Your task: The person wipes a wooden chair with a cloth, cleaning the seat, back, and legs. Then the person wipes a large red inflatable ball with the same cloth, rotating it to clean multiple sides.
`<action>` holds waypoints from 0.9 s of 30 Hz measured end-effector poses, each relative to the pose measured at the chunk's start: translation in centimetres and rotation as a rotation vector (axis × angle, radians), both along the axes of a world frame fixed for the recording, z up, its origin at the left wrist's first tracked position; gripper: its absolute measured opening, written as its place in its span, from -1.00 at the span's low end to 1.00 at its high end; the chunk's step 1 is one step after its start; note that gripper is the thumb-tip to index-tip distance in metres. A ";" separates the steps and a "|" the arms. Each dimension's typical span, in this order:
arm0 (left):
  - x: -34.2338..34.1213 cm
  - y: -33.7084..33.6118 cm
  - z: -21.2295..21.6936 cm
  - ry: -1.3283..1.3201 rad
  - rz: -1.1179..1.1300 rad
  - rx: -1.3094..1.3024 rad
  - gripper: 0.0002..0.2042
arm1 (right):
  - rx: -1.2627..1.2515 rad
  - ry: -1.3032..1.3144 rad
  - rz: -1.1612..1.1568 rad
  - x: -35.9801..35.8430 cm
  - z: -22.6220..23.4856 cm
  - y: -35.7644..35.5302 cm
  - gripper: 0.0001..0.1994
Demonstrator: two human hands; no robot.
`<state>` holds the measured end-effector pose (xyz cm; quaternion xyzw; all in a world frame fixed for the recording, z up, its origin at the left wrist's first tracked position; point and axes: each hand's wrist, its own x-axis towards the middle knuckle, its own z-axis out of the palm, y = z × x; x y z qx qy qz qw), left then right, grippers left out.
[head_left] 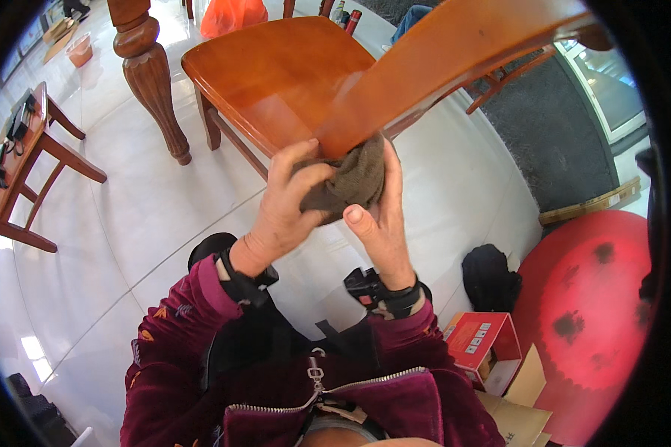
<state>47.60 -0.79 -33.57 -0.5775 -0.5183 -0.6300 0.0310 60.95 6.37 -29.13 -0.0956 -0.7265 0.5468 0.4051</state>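
Left hand (282,200) and right hand (387,237) grip one brown cloth (356,180) between them, hiding part of one wooden bar (432,78).

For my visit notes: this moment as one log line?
left hand: on brown cloth; right hand: same cloth; cloth: at end of wooden piece; beyond: chair
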 end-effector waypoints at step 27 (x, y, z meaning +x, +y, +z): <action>0.6 3.3 -19.8 -0.543 0.211 -0.214 -0.71 | 0.364 0.314 0.041 -5.5 7.9 4.2 -0.60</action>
